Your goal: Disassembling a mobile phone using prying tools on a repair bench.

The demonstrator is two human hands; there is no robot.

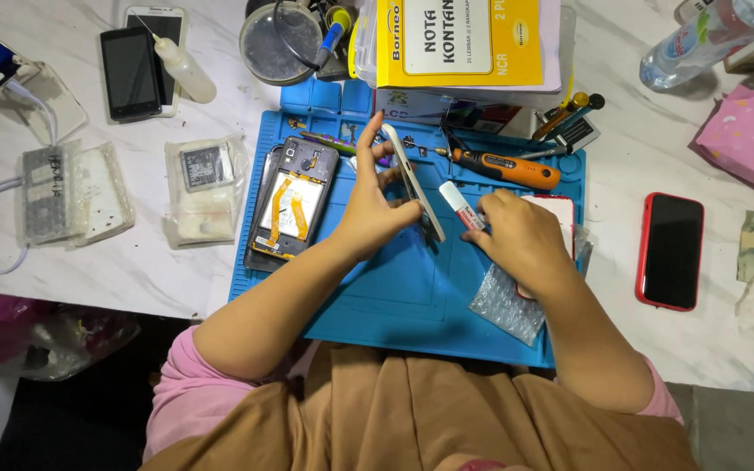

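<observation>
Clear plastic bags (pixel 205 187) at left centre of the frame each contain small phone parts. Round lidded tub (pixel 279 44) at top centre; contents not discernible. Left hand (pixel 368 209) grips a thin white phone panel (pixel 412 179) edge-on, tilted, at frame centre over the blue work mat (pixel 394 288). Right hand (pixel 521 235) is closed around a white glue tube (pixel 462 205), its tip near the panel's lower edge.

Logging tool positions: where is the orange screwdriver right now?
In the head view, the orange screwdriver lies on the blue mat near its far right edge, just beyond the right hand.
</observation>
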